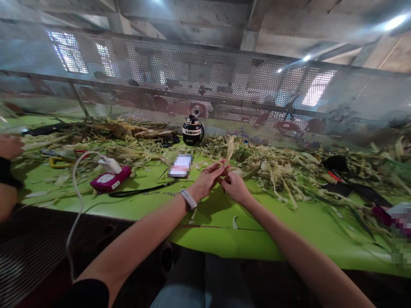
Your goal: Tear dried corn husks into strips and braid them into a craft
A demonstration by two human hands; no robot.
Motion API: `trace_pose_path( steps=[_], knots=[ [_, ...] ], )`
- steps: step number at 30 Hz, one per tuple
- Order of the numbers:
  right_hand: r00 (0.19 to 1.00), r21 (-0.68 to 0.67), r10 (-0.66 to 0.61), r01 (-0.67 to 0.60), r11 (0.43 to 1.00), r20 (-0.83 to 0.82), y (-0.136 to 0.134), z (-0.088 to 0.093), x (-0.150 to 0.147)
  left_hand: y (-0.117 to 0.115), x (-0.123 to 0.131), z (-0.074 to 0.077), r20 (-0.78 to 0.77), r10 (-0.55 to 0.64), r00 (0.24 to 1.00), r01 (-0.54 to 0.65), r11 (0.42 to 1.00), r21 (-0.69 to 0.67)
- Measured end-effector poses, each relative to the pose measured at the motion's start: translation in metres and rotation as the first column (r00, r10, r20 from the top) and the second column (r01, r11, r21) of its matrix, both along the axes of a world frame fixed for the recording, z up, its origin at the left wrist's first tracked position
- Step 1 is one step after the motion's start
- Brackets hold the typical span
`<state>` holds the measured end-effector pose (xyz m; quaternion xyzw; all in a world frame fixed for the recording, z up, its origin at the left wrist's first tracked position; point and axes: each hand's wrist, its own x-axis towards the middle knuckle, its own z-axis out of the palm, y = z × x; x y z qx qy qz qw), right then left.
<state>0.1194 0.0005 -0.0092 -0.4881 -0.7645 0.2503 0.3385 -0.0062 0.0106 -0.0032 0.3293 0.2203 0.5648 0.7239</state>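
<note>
Both my hands meet over the green tabletop (212, 218), pinching a pale dried corn husk strip (230, 149) that sticks up above the fingers. My left hand (207, 182), with a white band at its wrist, has thumb and fingers closed at the husk's lower end. Close against it, my right hand (236, 186) is closed on the same husk, and another pale piece shows beside its knuckles. The exact grip between the fingertips is too small to make out. A phone (180, 166) with a lit screen lies just left of my hands.
Heaps of husk strips (279, 167) spread along the table's back and right. A black jug (192, 130) stands at the back before a perforated metal screen (224, 85). On the left are a magenta power strip (111, 179) with a white charger and cable, yellow-handled scissors (59, 162), and another person's hand (9, 146).
</note>
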Motion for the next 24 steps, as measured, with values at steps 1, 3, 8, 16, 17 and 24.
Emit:
trace_pose_path(
  steps=[1,3,8,16,17,24],
  knots=[
    [0.998,-0.014,0.002,-0.003,1.0,-0.056,0.002,-0.001,0.001,0.001,0.0,-0.001,-0.005,0.006,1.0,-0.006,1.0,0.014],
    [0.992,-0.035,-0.002,-0.003,0.999,-0.127,0.004,-0.002,0.001,0.002,0.001,-0.003,-0.024,0.019,1.0,-0.018,0.999,0.042],
    [0.962,-0.102,0.041,-0.071,0.992,-0.269,0.003,-0.001,-0.002,0.004,0.0,-0.006,-0.058,0.029,0.998,-0.027,0.999,0.043],
    [0.941,-0.184,0.177,-0.236,0.954,-0.288,-0.004,0.012,0.004,0.01,-0.01,-0.001,-0.057,0.047,0.997,-0.049,0.998,-0.039],
    [0.942,-0.192,0.185,-0.243,0.951,-0.279,-0.004,0.012,0.005,0.009,-0.011,0.0,-0.055,0.05,0.997,-0.053,0.997,-0.056],
    [0.949,-0.257,0.186,-0.253,0.933,-0.256,-0.003,0.009,0.004,0.005,-0.012,0.004,-0.164,0.071,0.984,-0.089,0.99,-0.107]
  ],
)
